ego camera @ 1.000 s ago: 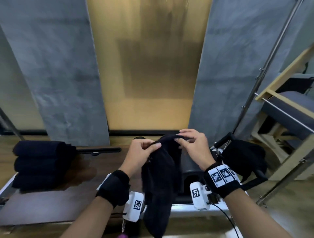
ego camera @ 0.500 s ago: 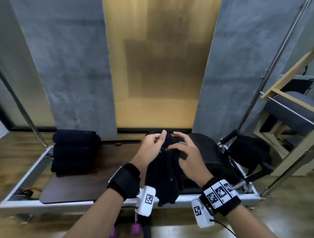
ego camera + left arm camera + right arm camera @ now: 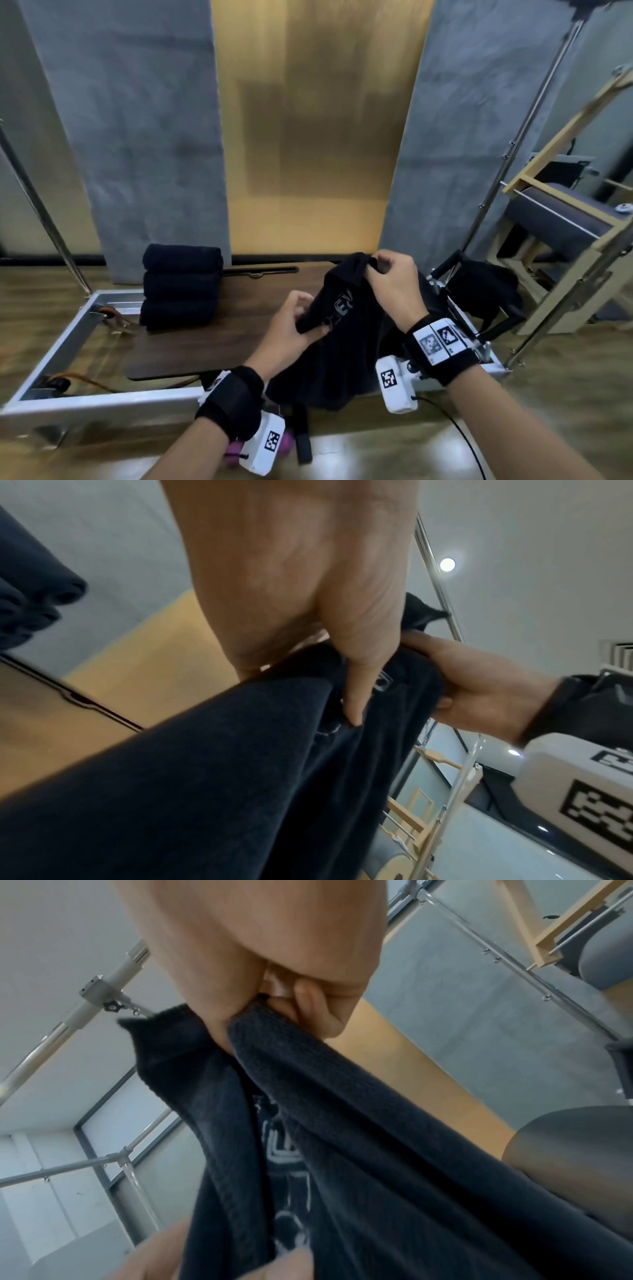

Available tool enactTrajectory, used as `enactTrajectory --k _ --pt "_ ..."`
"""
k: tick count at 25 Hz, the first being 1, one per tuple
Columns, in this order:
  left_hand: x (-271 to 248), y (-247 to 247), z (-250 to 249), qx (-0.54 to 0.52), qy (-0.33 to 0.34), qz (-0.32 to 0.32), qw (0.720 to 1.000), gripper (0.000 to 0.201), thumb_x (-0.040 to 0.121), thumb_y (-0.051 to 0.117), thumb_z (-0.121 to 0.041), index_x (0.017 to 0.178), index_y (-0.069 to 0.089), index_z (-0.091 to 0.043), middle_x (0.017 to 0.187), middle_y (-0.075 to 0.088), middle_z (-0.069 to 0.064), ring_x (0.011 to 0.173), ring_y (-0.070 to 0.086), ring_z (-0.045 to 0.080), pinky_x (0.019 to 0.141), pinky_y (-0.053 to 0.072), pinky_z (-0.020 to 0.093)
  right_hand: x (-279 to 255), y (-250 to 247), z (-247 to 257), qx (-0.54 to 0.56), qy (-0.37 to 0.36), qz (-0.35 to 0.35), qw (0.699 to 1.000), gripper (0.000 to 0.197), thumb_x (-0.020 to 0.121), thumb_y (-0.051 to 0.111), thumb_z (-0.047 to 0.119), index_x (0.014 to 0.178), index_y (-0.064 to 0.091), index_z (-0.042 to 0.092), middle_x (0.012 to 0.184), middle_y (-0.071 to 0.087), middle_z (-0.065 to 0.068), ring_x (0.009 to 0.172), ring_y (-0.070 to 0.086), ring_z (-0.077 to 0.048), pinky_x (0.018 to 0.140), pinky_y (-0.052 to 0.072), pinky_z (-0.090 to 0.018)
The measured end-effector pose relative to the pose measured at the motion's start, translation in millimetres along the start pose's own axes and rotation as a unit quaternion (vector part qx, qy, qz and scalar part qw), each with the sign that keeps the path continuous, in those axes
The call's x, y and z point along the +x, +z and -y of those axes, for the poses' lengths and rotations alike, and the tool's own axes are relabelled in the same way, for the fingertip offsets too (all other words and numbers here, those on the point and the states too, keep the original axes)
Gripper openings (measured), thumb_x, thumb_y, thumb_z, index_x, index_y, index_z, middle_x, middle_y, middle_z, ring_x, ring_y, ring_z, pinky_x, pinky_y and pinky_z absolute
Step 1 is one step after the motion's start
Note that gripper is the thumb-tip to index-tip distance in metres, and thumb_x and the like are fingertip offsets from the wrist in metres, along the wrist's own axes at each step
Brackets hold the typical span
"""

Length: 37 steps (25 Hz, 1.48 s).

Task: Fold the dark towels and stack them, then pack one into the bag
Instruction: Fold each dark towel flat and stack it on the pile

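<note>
Two hands on one dark towel (image 3: 346, 346) – pale lettering showing, cloth hanging bunched; left hand (image 3: 291, 329) pinches its lower edge, right hand (image 3: 394, 284) pinches the top corner.

Hands drawn apart along the dark towel (image 3: 346, 346): left hand (image 3: 291, 329) dropped lower and nearer, right hand (image 3: 394, 284) raised at the far corner. Cloth between the fingers (image 3: 352, 696) now stretched slantwise, pale lettering turned up.

The towel's (image 3: 342, 342) pale lettering was folded and blurred, perhaps unreadable. Its lower end hung hidden behind the left wrist (image 3: 236, 394).
</note>
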State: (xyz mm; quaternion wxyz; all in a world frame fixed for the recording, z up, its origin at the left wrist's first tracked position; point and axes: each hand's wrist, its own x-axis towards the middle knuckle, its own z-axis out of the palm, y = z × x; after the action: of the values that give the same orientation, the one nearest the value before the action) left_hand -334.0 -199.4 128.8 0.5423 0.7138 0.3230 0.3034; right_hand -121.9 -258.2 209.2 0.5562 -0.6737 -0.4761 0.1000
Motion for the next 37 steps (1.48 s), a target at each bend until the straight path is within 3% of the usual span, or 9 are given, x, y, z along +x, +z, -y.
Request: enactTrajectory --k 5,8,14,19,25,28,31,34,37 --pt "-19 -67 11 0.09 0.01 -0.072 0.993 0.021 0.095 0.071 -0.003 0.102 0.062 -0.02 0.108 0.073 -0.005 0.11 0.068 0.009 0.101 0.053 0.037 -9 -18 2 0.119 0.07 -0.008 0.99 0.009 0.088 0.077 0.004 0.086 0.073 0.013 0.088 0.075 -0.018 0.075 0.071 -0.023 0.065 0.06 -0.04" --pt "-29 -98 13 0.108 0.041 -0.12 0.986 0.019 0.096 0.072 -0.005 0.102 0.064 -0.021 0.108 0.073 -0.009 0.106 0.063 -0.008 0.093 0.051 0.027 -13 -21 -14 0.099 0.104 -0.009 0.99 0.014 0.088 0.075 0.002 0.085 0.075 0.015 0.076 0.073 -0.012 0.06 0.064 -0.019 0.046 0.05 -0.027" --pt "-38 -133 15 0.046 0.076 -0.225 0.97 0.008 0.094 0.078 -0.015 0.089 0.074 -0.019 0.09 0.076 -0.005 0.09 0.07 0.009 0.08 0.055 0.025 -14 -17 -52 0.112 0.178 0.016 0.978 0.028 0.093 0.067 0.0 0.075 0.082 0.016 0.05 0.049 -0.001 0.041 0.036 -0.014 0.045 0.026 -0.021" --pt "-41 -149 21 0.121 0.072 -0.275 0.951 0.055 0.102 0.062 -0.049 0.068 0.049 -0.008 0.063 0.045 -0.002 0.061 0.042 0.015 0.061 0.036 0.039 -17 -2 -62 0.153 0.18 0.017 0.972 0.011 0.095 0.072 0.013 0.085 0.077 0.016 0.058 0.054 0.004 0.039 0.029 -0.013 0.042 0.022 -0.017" --pt "-30 -159 29 0.148 -0.021 -0.349 0.925 0.073 0.093 0.061 -0.074 0.058 0.034 -0.015 0.051 0.045 0.01 0.045 0.06 0.014 0.05 0.039 0.034 -12 19 -68 0.137 0.169 0.011 0.976 0.031 0.094 0.074 0.04 0.081 0.068 0.013 0.057 0.057 0.001 0.037 0.052 -0.024 0.038 0.032 -0.023" --pt "-12 -154 35 -0.031 -0.055 -0.302 0.951 0.067 0.086 0.07 -0.07 0.064 0.045 -0.012 0.056 0.052 0.02 0.054 0.075 0.034 0.038 0.048 0.03 1 31 -72 0.161 0.198 -0.014 0.967 0.027 0.096 0.071 0.034 0.078 0.065 0.015 0.064 0.059 -0.002 0.054 0.071 -0.038 0.038 0.043 -0.026" --pt "13 -149 43 -0.128 -0.037 -0.241 0.961 0.05 0.085 0.078 -0.051 0.082 0.051 -0.009 0.069 0.062 0.018 0.068 0.078 0.037 0.049 0.061 0.029 25 48 -86 0.203 0.199 -0.04 0.958 0.021 0.099 0.069 0.024 0.084 0.065 0.009 0.076 0.063 -0.009 0.065 0.075 -0.044 0.048 0.057 -0.032" --pt "46 -151 63 -0.125 -0.031 -0.211 0.969 0.039 0.082 0.089 -0.02 0.101 0.062 0.001 0.091 0.074 0.022 0.07 0.077 0.034 0.061 0.063 0.03 52 65 -111 0.215 0.219 -0.059 0.95 0.019 0.098 0.071 0.02 0.087 0.068 0.004 0.082 0.065 -0.014 0.068 0.075 -0.044 0.053 0.06 -0.032" --pt "85 -149 83 -0.097 -0.067 -0.269 0.956 0.029 0.093 0.081 -0.025 0.105 0.065 -0.004 0.095 0.071 0.02 0.057 0.072 0.028 0.051 0.06 0.034 81 83 -139 0.216 0.244 -0.067 0.943 0.02 0.092 0.078 0.023 0.083 0.07 0.008 0.078 0.064 -0.012 0.062 0.074 -0.041 0.049 0.058 -0.029"
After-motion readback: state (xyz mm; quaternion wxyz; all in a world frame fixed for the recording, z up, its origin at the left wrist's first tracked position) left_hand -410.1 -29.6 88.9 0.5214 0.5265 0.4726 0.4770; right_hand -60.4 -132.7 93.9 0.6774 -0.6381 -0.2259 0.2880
